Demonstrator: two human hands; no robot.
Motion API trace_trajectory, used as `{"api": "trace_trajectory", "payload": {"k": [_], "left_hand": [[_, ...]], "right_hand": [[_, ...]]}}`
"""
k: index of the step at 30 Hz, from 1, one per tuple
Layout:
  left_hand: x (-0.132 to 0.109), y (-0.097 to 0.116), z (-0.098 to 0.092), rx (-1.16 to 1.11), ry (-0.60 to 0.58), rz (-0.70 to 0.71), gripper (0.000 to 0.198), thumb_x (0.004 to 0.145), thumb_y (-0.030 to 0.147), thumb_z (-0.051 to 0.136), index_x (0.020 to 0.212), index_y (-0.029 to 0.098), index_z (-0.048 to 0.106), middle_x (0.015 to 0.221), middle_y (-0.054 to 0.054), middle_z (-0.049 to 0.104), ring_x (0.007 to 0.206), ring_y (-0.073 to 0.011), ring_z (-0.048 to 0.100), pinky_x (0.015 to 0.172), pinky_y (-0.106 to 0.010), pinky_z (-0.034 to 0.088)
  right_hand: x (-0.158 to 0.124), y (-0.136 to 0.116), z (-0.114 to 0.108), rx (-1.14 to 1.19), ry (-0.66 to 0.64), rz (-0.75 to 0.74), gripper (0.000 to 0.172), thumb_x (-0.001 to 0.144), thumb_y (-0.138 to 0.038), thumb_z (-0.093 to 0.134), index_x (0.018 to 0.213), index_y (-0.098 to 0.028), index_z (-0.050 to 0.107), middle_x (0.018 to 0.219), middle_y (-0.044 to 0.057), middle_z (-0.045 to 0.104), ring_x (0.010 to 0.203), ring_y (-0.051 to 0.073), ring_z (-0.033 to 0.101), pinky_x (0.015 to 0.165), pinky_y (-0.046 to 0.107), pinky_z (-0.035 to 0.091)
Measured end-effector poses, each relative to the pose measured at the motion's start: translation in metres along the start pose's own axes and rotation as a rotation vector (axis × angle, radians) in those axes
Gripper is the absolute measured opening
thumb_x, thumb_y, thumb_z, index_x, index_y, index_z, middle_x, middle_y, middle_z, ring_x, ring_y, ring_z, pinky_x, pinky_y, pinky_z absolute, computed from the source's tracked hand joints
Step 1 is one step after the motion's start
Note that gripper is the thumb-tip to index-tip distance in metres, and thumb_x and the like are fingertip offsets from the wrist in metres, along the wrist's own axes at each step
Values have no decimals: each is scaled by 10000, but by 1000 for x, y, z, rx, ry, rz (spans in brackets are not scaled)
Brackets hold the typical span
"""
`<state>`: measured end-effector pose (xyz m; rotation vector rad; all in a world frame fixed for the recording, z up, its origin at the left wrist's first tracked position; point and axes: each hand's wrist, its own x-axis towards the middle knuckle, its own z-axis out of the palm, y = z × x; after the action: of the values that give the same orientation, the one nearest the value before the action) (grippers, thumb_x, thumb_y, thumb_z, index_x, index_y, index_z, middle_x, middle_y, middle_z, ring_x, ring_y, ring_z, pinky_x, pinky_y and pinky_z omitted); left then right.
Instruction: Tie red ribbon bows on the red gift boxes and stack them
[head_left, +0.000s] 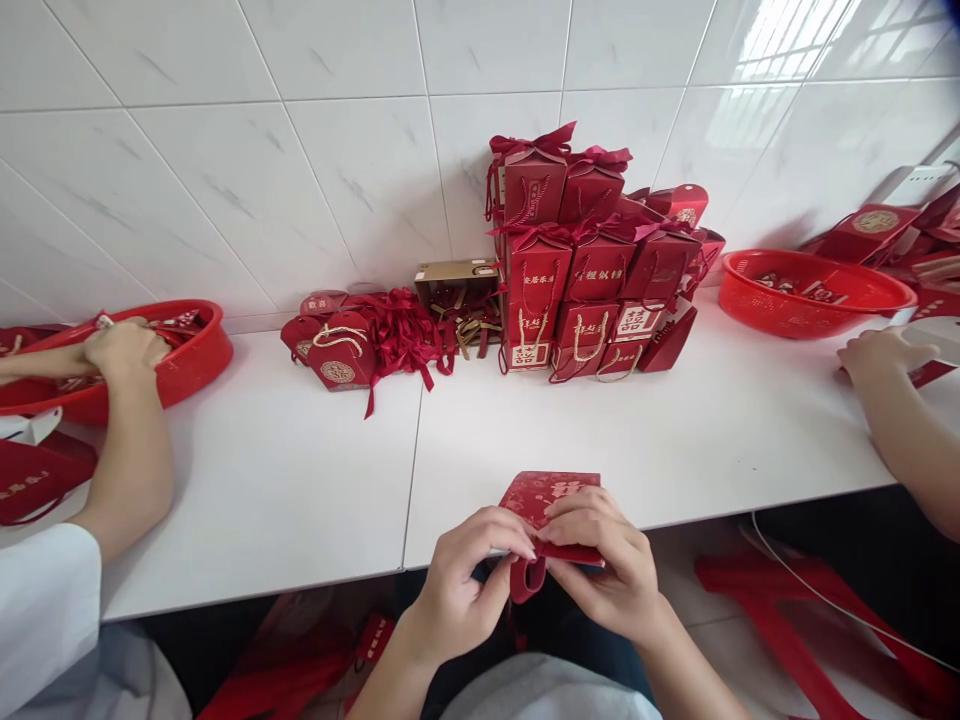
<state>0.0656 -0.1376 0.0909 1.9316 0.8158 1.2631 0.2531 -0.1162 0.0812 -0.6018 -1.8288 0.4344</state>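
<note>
Near the table's front edge, a red gift box (551, 493) with pale printed characters lies on its side between my hands. My left hand (480, 560) pinches at its near end, thumb and forefinger close to a looped dark red ribbon (526, 580). From the right, my right hand (600, 550) grips the box, its fingers over the top and its thumb beside the ribbon. The ribbon loop hangs just below the fingertips. The inside of the box and part of the ribbon are hidden by my fingers.
Stacked red gift boxes (574, 275) with bows stand against the tiled wall. Left of them are a ribbon pile (409, 335), an open carton (457, 270) and red gift bags (337, 350). Co-workers' arms reach in beside red basins (214, 345) (817, 310) on both sides.
</note>
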Motion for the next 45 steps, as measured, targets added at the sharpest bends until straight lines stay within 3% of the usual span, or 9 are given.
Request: {"api": "trace_trajectory", "payload": {"k": [4, 9, 19, 22, 28, 36, 45], "left_hand": [[-1, 2, 1, 22, 24, 32, 257, 801, 13, 551, 928, 236, 568, 851, -44, 614, 885, -195, 595, 799, -364, 523], [-2, 3, 0, 15, 18, -17, 248, 809, 20, 545, 919, 240, 576, 1050, -83, 614, 1119, -252, 532, 928, -450, 478], [-3, -6, 7, -164, 147, 15, 301, 782, -40, 597, 899, 236, 619, 832, -23, 677, 924, -183, 596, 817, -335, 512], [-5, -4, 6, -198, 134, -53, 292, 819, -29, 563, 937, 232, 624, 859, -32, 654, 892, -161, 587, 766, -297, 517], [-3, 0, 9, -238, 116, -95, 280, 860, 1, 538, 994, 240, 597, 878, -24, 633, 867, -140, 596, 770, -284, 515], [0, 2, 12, -170, 121, -96, 264, 853, 11, 560, 989, 232, 604, 856, -16, 658, 866, -132, 598, 772, -258, 509], [8, 5, 10, -62, 53, -218, 142, 893, 84, 524, 916, 216, 570, 877, -10, 646, 828, -124, 631, 774, -252, 527]], "right_hand": [[1, -2, 0, -5, -16, -25, 235, 785, -73, 637, 930, -246, 570, 780, 9, 715, 693, 188, 652, 689, 401, 498], [2, -2, 1, -10, -12, -28, 225, 780, -65, 629, 904, -242, 568, 762, 3, 713, 677, 179, 644, 676, 391, 486], [1, -2, 5, 36, 49, 7, 244, 768, -41, 643, 911, -227, 576, 772, 15, 704, 654, 176, 630, 654, 379, 479], [2, -3, 1, 35, 21, 65, 226, 781, -72, 657, 945, -218, 603, 753, 23, 686, 654, 176, 609, 628, 359, 472], [7, -4, -14, 15, -172, 50, 338, 812, -74, 638, 1110, -235, 646, 801, 36, 668, 685, 155, 587, 628, 313, 492], [0, 3, -10, 55, -151, 123, 224, 810, -78, 614, 994, -192, 670, 854, 66, 575, 764, 168, 576, 642, 306, 517], [-3, 11, -7, 72, -103, 125, 200, 821, -79, 579, 953, -213, 649, 810, 43, 561, 746, 168, 539, 641, 314, 474]]}}
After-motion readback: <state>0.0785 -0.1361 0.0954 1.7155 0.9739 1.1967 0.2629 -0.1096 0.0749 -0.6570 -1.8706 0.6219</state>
